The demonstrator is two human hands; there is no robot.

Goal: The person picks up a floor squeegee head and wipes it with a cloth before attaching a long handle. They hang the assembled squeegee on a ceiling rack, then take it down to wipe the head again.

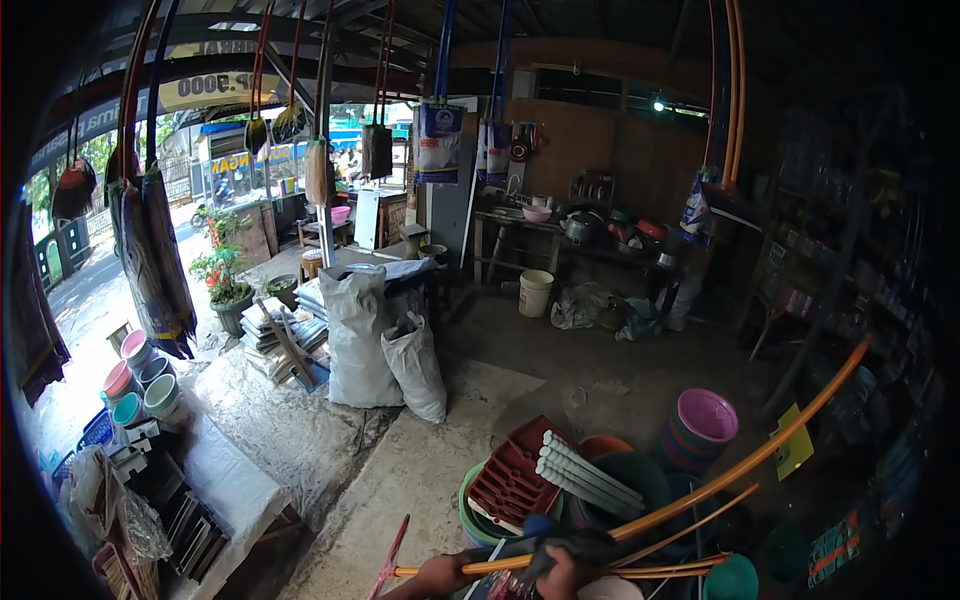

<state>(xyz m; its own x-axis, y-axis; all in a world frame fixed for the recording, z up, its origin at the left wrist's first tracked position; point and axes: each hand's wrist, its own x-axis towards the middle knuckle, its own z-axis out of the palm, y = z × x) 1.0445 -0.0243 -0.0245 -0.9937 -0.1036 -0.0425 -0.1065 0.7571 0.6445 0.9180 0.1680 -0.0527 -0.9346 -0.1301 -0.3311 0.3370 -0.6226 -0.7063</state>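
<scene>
Low in the head view, my left hand [445, 576] is closed around a long orange pole [740, 468]. A thin red, strap-like piece [393, 556] crosses the pole's left end. My right hand [560, 575] is closed beside a dark bundle [575, 545] that lies over the pole; its exact grip is partly hidden. The pole rises to the right and looks curved through the lens. Just beyond the hands, a dark red slatted plastic rack [515, 475] and several pale ribbed tubes [590, 475] rest on stacked tubs.
Stacked pink-rimmed buckets [708, 415] stand right. White sacks [360, 340] lean mid-left near a plastic-covered table [225, 470]. Packaged brooms [155, 260] hang overhead on coloured handles. A bench with kitchenware [580, 230] and a white bucket [535, 292] are at the back.
</scene>
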